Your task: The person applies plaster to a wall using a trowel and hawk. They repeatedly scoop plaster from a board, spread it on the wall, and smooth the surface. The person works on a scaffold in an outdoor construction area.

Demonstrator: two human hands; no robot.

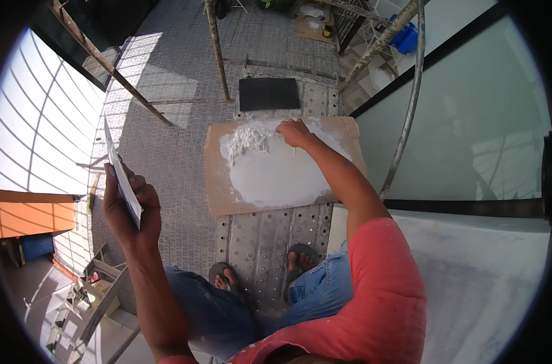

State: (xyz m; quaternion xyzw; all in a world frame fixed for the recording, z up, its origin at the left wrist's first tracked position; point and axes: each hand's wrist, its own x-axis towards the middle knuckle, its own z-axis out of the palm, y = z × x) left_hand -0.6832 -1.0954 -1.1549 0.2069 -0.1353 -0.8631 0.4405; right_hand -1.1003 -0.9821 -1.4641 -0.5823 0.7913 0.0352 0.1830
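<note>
My left hand [143,203], raised at the left, is closed on a thin flat plate [123,179]. The plate stands nearly edge-on, its pale face turned aside, so its exact kind does not show. Ahead of my feet lies a brown cardboard sheet [218,197] with a broad smooth coat of white paste [276,176]. A lumpy heap of the paste [248,141] sits near its far left part. My right hand [294,133] reaches to the far edge of the coat, just right of the heap. Its fingers are curled; what they hold is hidden.
I stand on a perforated metal plank [257,242] above a paved floor [173,200]. A black flat panel [268,94] lies beyond the cardboard. Scaffold poles [218,51] rise ahead and a curved metal pole [409,109] at right, beside a glass pane [470,121]. A pale ledge [470,273] lies right.
</note>
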